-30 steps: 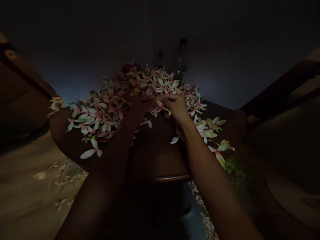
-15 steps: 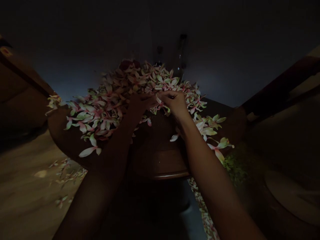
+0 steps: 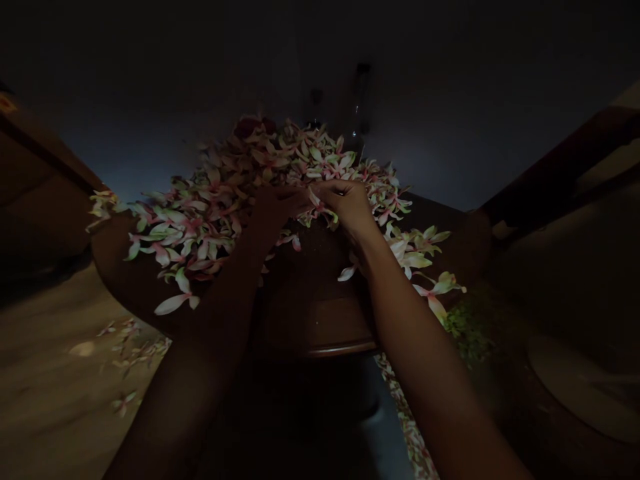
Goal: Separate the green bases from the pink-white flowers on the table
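A pile of pinkish-white flowers (image 3: 220,193) with greenish tips covers the back and left of a dark wooden table (image 3: 320,313). In front of that pile my left hand (image 3: 277,205) and my right hand (image 3: 350,201) meet, fingertips pinched close together. Between them is one flower (image 3: 316,201), its petals showing under the fingers. Both hands are closed at the flower; dim light hides most of the left fingers. Beside my right wrist lie more loose flowers (image 3: 413,250).
Behind the pile stand a clear bottle (image 3: 357,123) and a smaller dark one (image 3: 315,113). Fallen flowers (image 3: 130,340) are scattered on the floor at left. Greenery (image 3: 467,327) shows below the table's right edge. A strip of flowers (image 3: 407,420) hangs or lies below the front edge.
The view has shifted very slightly, so everything sits a little further left. Both hands keep their pinch around the flower.
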`<state>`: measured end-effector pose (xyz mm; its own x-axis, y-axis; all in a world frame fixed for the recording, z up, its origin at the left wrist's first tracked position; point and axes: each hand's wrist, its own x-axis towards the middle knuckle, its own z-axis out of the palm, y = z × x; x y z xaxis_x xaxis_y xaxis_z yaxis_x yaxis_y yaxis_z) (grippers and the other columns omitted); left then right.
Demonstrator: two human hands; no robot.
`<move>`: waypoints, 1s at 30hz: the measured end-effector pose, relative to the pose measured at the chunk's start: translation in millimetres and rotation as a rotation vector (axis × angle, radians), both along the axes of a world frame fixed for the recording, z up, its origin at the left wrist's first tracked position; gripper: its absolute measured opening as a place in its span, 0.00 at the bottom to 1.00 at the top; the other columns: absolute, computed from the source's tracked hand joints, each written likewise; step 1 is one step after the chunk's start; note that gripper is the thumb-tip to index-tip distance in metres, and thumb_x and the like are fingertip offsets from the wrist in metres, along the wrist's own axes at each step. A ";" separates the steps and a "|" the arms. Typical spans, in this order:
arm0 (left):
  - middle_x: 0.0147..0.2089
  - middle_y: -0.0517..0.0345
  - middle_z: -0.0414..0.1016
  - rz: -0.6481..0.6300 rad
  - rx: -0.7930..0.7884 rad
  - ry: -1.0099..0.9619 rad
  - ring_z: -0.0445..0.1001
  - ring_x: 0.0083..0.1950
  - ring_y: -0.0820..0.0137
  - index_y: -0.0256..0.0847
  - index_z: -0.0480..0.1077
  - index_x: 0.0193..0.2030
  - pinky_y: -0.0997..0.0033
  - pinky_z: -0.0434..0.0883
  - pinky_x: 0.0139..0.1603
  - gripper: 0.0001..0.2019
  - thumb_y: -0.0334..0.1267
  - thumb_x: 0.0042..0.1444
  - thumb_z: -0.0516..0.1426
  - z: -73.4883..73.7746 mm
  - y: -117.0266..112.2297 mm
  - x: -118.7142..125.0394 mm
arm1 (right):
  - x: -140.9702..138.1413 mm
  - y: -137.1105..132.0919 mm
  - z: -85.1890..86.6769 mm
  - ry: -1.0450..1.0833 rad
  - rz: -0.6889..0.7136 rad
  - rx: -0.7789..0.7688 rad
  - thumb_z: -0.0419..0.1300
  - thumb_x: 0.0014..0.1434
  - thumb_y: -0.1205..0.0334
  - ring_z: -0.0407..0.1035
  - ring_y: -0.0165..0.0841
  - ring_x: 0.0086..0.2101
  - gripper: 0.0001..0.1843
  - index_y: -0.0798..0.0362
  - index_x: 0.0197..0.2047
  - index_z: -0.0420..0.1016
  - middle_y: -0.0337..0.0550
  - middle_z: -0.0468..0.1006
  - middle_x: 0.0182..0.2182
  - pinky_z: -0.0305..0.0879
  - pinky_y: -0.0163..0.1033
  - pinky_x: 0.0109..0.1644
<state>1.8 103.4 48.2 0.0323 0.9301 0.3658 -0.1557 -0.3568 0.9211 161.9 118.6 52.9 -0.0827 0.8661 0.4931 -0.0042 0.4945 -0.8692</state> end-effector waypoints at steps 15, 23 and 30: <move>0.32 0.54 0.80 0.099 -0.006 0.150 0.79 0.35 0.67 0.37 0.80 0.32 0.67 0.77 0.43 0.11 0.43 0.48 0.66 0.6 3.8 -4.7 | -1.4 0.3 -0.9 0.009 -0.016 0.004 0.70 0.50 0.52 0.74 0.32 0.32 0.11 0.51 0.33 0.84 0.39 0.83 0.31 0.72 0.38 0.39; 0.24 0.59 0.76 0.335 0.104 0.419 0.75 0.32 0.67 0.38 0.81 0.32 0.73 0.69 0.33 0.09 0.41 0.50 0.62 12.7 -9.5 -2.4 | -6.1 -8.8 4.4 -0.027 0.014 -0.011 0.71 0.49 0.48 0.74 0.32 0.34 0.16 0.52 0.34 0.84 0.41 0.83 0.31 0.71 0.38 0.39; 0.25 0.58 0.77 0.396 0.173 0.483 0.74 0.33 0.67 0.39 0.80 0.29 0.72 0.67 0.35 0.10 0.42 0.53 0.61 20.0 -17.5 2.2 | -3.8 -8.0 4.9 -0.055 0.019 0.001 0.69 0.51 0.47 0.76 0.35 0.37 0.17 0.51 0.36 0.84 0.41 0.83 0.33 0.73 0.38 0.39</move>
<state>4.0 86.0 68.2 -0.1025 0.8344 0.5415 0.4355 -0.4518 0.7786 158.1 110.6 57.8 -0.1258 0.8636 0.4882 0.0341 0.4956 -0.8679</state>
